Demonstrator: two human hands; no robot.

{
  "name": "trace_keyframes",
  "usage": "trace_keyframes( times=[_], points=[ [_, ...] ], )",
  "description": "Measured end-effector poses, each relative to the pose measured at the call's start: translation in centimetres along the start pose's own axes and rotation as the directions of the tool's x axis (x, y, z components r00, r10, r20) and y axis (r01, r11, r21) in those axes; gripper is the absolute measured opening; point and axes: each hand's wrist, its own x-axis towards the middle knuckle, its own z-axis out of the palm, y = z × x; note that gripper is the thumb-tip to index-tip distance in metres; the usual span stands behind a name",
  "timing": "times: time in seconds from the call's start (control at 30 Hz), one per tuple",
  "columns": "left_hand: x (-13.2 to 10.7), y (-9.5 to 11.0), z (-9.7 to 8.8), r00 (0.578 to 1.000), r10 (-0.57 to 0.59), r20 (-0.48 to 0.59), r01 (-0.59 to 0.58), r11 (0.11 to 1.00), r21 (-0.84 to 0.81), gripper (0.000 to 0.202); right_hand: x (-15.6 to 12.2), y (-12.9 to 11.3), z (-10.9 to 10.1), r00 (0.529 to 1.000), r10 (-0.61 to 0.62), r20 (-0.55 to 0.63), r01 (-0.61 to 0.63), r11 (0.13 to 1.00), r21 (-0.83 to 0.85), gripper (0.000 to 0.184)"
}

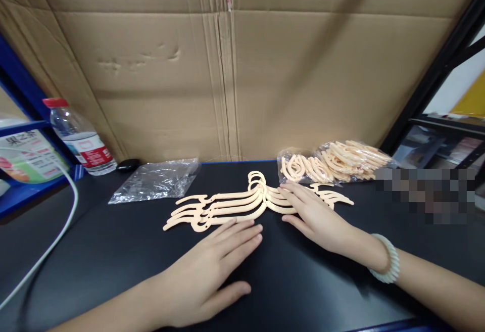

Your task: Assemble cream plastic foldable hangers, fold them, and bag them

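Several small peach-coloured plastic hangers (231, 204) lie fanned in a row on the black tabletop (94, 251). My left hand (212, 271) lies flat and open on the table just in front of them, fingers stretched toward the row. My right hand (316, 216), a pale bead bracelet (389, 265) on its wrist, rests open with its fingers spread on the right half of the hangers. Neither hand grips anything.
A clear bag of more hangers (337, 162) lies at the back right, and an empty clear bag (157, 179) at the back left. A water bottle (81, 140), a small black object (128, 165) and a white cable (56, 231) sit at the left. A cardboard wall (235, 69) stands behind.
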Motion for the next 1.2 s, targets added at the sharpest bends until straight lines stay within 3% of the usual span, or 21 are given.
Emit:
trace_keyframes(
  times=[0.1, 0.27, 0.47, 0.67, 1.2],
  points=[
    [0.1, 0.7, -0.5, 0.997, 0.059, 0.054, -0.058, 0.998, -0.019, 0.065, -0.1, -0.7, -1.0, 0.999, -0.038, -0.013, 0.038, 0.999, 0.039, 0.036],
    [0.3, 1.2, -1.0, 0.996, 0.056, 0.076, -0.055, 0.998, -0.020, 0.060, -0.2, -1.2, -2.1, 0.998, -0.024, 0.052, 0.018, 0.995, 0.102, 0.017],
    [0.6, 1.4, -1.3, 0.992, 0.031, 0.126, -0.030, 1.000, -0.006, 0.055, -0.3, -1.0, -2.4, 0.983, 0.045, 0.178, -0.065, 0.992, 0.108, 0.016],
    [0.6, 1.5, -1.4, 0.991, 0.026, 0.131, -0.026, 1.000, -0.007, 0.054, -0.3, -1.0, -2.6, 0.972, 0.041, 0.231, -0.068, 0.992, 0.111, 0.013],
    [0.4, 1.3, -1.1, 0.988, -0.006, 0.156, 0.019, 0.996, -0.086, 0.057, -0.7, -0.9, -2.4, 0.983, 0.008, 0.185, -0.026, 0.995, 0.094, 0.016]
  ],
)
